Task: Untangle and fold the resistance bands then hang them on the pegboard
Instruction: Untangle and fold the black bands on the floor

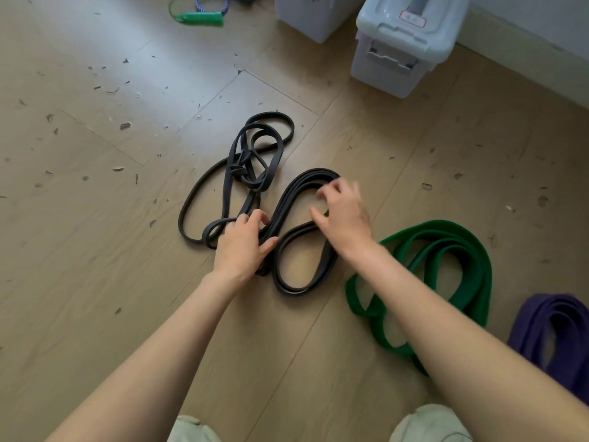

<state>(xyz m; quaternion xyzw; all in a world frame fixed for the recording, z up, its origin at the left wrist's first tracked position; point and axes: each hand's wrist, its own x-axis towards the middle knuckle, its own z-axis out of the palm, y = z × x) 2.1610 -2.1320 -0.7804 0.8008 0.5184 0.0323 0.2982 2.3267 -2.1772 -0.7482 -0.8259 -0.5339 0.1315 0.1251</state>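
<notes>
A: Where is the black resistance band [288, 218] they're working on?

B: On the wooden floor [95, 250], in front of the knees, gathered into an S-shaped bundle. Its long axis runs from the near loop up and away toward the storage box [398, 52].

A: And the hands?

B: The left hand [243, 242] pinches the bundle at its middle bend, fingers [258, 215] curled on the strands. The right hand [342, 218] hovers over the far loop, fingers spread and loose, gripping nothing I can make out.

A: So which hand takes the next fold?

B: Likely the right; the far loop lies just under it. A knotted black band [242, 173] sits just left, touching near the left hand. Green band [446, 250] and purple band [557, 330] wait at the right.
</notes>
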